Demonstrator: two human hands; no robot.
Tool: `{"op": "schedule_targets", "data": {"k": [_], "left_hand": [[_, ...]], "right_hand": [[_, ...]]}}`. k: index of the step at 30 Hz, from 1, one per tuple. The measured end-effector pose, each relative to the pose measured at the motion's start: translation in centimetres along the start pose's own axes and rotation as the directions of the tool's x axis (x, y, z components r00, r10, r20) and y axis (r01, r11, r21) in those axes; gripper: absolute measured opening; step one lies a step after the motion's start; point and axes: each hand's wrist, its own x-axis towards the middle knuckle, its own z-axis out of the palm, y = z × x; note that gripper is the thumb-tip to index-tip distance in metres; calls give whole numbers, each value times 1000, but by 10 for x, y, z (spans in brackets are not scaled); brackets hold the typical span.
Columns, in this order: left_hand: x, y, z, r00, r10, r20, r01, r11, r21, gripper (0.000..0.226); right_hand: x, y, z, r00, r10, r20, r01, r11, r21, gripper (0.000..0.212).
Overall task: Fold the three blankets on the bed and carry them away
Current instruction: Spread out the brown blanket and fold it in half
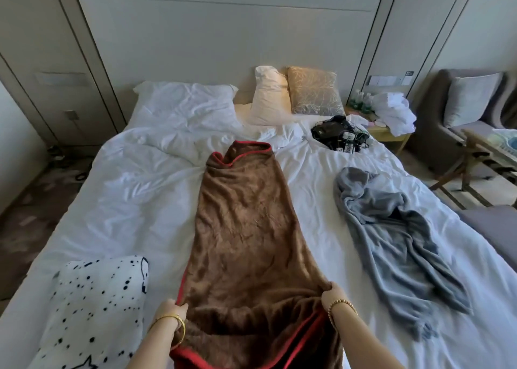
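Brown blanket (246,229): stretched lengthwise up the middle of the bed (134,206) toward 12 o'clock, narrowed to a long strip; folding looks under way, not finished.
Left hand (172,311): fingers pinch the near edge at 7 o'clock.
Right hand (333,294): fingers pinch the same edge at 5 o'clock.
Grey blanket (391,229): crumpled at 3 o'clock, unfolded.
Spotted white blanket (95,307): at 8 o'clock; whether it is folded I cannot tell.
Left to do: fold at least two, carry all three away.

Bare forearms, a gold bangle (179,326) (beaded bracelet (340,304) opposite).
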Motion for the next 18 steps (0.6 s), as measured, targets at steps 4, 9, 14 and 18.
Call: {"op": "schedule_targets", "data": {"k": [4,9,14,18], "left_hand": [[-13,-30,7,999,14,-33,-15,999,-40,24],[-40,-55,20,995,-33,-92,25,996,-87,47],[-70,-78,38,1000,-21,-1,21,994,-111,62],[-102,-106,61,997,0,74,10,990,-142,79]], "right_hand": [[-24,23,-1,1000,3,-6,-4,1000,-31,35],[-42,61,-10,998,55,-31,-56,997,-60,65],[-66,96,-13,999,7,34,-1,988,-157,37],[-94,132,-15,992,-45,118,75,962,-261,49]]}}
